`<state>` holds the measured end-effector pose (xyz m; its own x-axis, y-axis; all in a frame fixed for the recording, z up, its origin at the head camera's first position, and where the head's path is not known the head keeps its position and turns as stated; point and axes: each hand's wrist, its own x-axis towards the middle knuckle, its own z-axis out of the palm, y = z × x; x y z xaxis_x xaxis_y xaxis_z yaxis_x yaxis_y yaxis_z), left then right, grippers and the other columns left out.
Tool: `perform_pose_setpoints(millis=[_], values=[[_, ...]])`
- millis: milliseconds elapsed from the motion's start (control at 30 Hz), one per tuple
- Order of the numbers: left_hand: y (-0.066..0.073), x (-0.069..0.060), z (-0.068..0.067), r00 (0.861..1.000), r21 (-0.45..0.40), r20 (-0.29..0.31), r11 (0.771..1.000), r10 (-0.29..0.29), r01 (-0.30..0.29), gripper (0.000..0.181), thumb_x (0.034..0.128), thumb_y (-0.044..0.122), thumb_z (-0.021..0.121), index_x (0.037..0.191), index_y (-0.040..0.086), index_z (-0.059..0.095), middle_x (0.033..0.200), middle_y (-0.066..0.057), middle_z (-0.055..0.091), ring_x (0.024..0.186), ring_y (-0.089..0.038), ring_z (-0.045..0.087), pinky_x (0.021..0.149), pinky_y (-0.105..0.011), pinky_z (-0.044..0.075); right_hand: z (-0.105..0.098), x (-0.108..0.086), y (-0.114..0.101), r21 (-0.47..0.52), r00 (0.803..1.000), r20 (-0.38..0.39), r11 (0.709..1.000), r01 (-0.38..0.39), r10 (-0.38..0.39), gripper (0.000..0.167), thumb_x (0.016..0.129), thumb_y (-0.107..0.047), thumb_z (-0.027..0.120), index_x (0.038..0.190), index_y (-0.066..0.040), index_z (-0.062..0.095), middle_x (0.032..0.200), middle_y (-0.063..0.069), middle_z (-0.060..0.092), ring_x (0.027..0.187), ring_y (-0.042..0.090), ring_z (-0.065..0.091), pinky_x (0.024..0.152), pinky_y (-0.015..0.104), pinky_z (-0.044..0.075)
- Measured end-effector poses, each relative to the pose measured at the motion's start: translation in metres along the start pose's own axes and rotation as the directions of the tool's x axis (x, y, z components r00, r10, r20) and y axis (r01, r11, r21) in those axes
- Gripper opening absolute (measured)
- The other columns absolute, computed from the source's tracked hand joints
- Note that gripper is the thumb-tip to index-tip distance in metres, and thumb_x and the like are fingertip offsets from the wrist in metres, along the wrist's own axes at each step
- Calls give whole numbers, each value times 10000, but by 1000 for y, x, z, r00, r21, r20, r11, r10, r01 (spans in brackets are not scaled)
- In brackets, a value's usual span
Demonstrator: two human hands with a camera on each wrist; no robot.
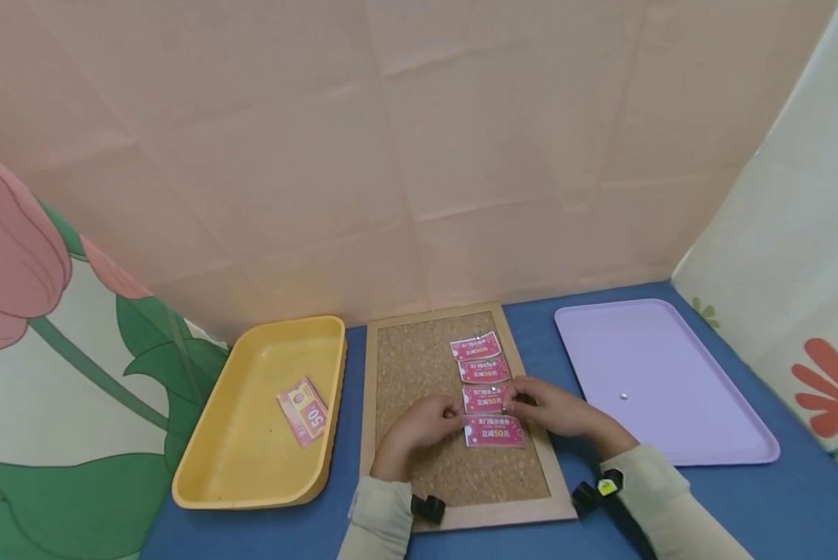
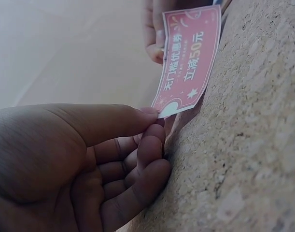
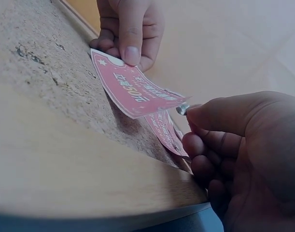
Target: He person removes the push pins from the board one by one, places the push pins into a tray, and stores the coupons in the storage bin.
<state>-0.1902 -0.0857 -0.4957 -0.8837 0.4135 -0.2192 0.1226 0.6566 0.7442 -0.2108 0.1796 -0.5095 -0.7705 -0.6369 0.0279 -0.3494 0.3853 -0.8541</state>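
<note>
My left hand [image 1: 426, 426] pinches the left corner of a pink coupon [image 1: 494, 432], the lowest in a column on the cork board [image 1: 419, 358]. In the left wrist view the thumb [image 2: 123, 118] presses on the corner, and the coupon lifts off the cork. Between the thumb and fingers of my right hand [image 1: 548, 406] is a small silver thumbtack [image 3: 182, 109], beside the coupon's upper right edge. Several more coupons [image 1: 484, 369] lie above it, with small tacks visible near their top edges. In the right wrist view, part of another coupon [image 3: 164, 130] shows behind the held one.
A yellow tray [image 1: 250, 373] on the left holds a pink paper slip [image 1: 303, 411] marked 50. At the right, a lilac tray [image 1: 660, 373] carries one small silver piece [image 1: 624, 397]. The wooden-framed board lies between them on a blue cloth [image 1: 531, 327].
</note>
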Motion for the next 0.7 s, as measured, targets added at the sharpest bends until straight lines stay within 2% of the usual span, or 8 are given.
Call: perform_pose_setpoints(millis=[200,400,700], values=[[1,-1,-1,1000,0,1,1000,-10,10,219,961,316,620,823,161,693,691,48,574,611,-94,491,545,-270,410,0,-3,-17,2,1000,-11,1000,27,-27,81,1004,-79,515,976,-30,573,931,94,546,907,241,497,766,318,427],[1,0,-3,1000,-4,3,1000,-5,5,217,963,302,618,824,153,691,690,43,576,606,-97,488,540,-272,409,1,5,7,-37,1000,-19,999,24,-25,69,1004,-138,537,987,-96,589,925,33,558,911,205,506,780,311,429],[-3,0,0,1000,-2,14,1000,-1,1,221,962,313,619,823,154,683,695,45,584,613,-95,497,545,-265,418,1,2,9,-31,999,-5,999,41,-41,84,1003,-212,548,973,-147,592,917,10,564,906,203,517,779,311,441]])
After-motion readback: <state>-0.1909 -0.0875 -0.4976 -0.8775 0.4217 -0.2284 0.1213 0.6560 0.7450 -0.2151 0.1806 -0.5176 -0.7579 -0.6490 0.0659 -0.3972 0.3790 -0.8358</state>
